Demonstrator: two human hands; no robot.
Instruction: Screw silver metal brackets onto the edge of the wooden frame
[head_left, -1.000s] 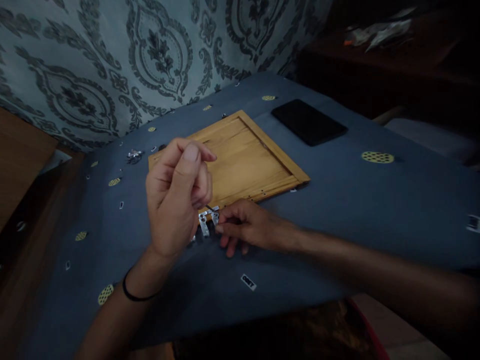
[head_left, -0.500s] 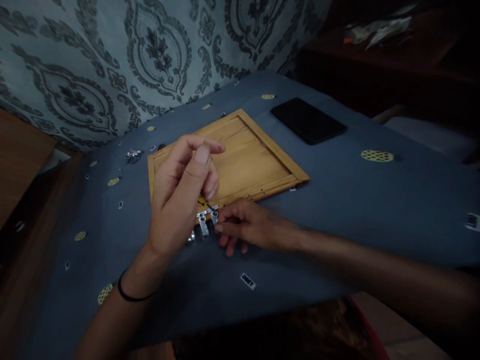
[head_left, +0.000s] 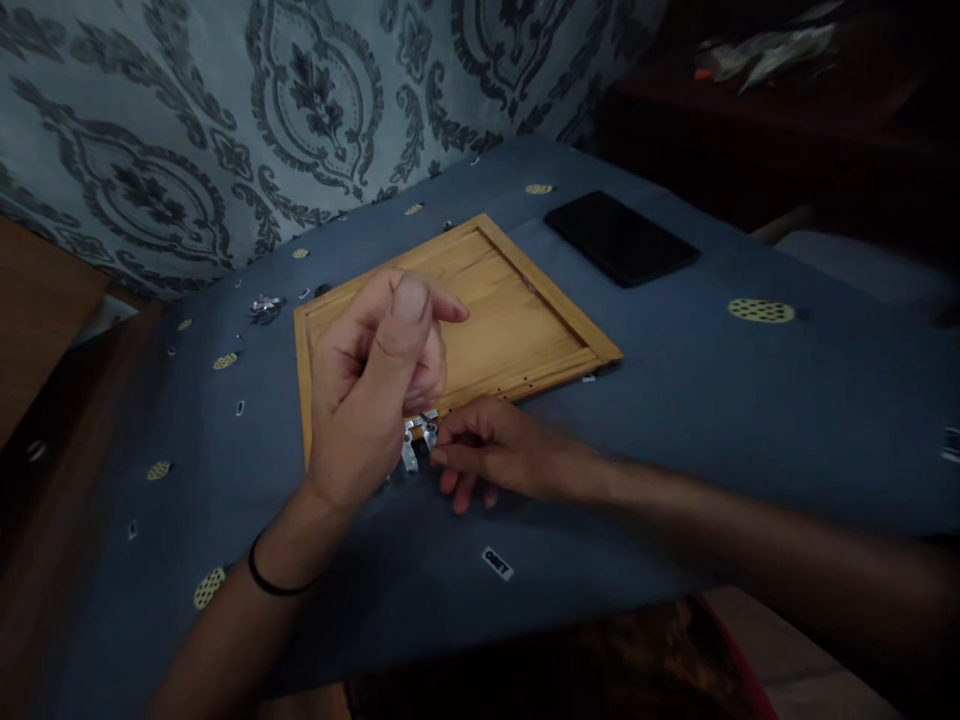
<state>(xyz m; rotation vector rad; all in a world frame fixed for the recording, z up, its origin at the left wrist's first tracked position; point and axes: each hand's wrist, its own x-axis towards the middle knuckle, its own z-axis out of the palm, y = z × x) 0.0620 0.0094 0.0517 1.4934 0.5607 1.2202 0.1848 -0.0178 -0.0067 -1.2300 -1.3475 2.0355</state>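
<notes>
A framed wooden panel point(head_left: 480, 310), like a cabinet door, lies on the blue cloth. At its near edge sits a silver metal hinge point(head_left: 409, 455), partly covered by my hands. My right hand point(head_left: 495, 450) pinches the right arm of this hinge between thumb and forefinger, the other fingers curled below. Above the panel's near left corner, my left hand point(head_left: 375, 370) is closed, with the thumb over the curled fingers. Whatever it may hold is hidden behind the fingers and palm.
A black tablet-like slab point(head_left: 621, 238) lies right of the panel. Small metal parts point(head_left: 265, 308) sit on the cloth to its left. A patterned wall point(head_left: 315, 100) borders the table's far side. Pale crumpled items point(head_left: 780, 55) rest on dark furniture at the far right.
My left hand has turned and shifted slightly right, covering the yellow and dark piece glimpsed beneath it before. My right hand stays on the hinge.
</notes>
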